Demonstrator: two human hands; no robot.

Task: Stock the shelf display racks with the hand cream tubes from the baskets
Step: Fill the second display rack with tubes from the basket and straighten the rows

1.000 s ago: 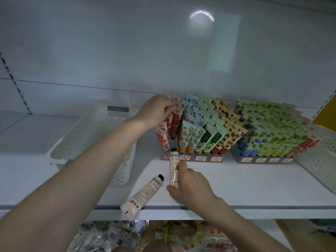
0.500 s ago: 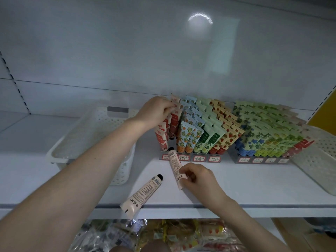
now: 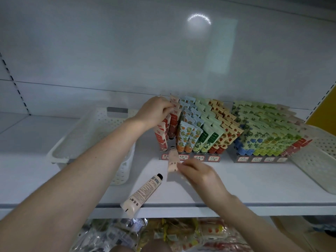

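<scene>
Two display racks stand on the white shelf, the left rack (image 3: 190, 158) and the right rack (image 3: 261, 158), both packed with patterned hand cream tubes. My left hand (image 3: 156, 111) grips the tops of the red tubes (image 3: 164, 131) in the leftmost row of the left rack. My right hand (image 3: 197, 173) pinches a pale pink tube (image 3: 173, 159), cap pointing up toward the rack front; it is blurred by motion. Another pale tube with a black cap (image 3: 141, 194) lies loose near the shelf's front edge.
A white perforated basket (image 3: 87, 139) sits left of the racks, another white basket (image 3: 320, 160) at the far right. The shelf's front edge (image 3: 236, 206) runs across below my hands. Packaged goods (image 3: 163, 235) fill the shelf underneath.
My right hand has picked the pale pink tube off the shelf and turned it toward the left rack. My left hand stays on the red tubes. The loose tube has not moved.
</scene>
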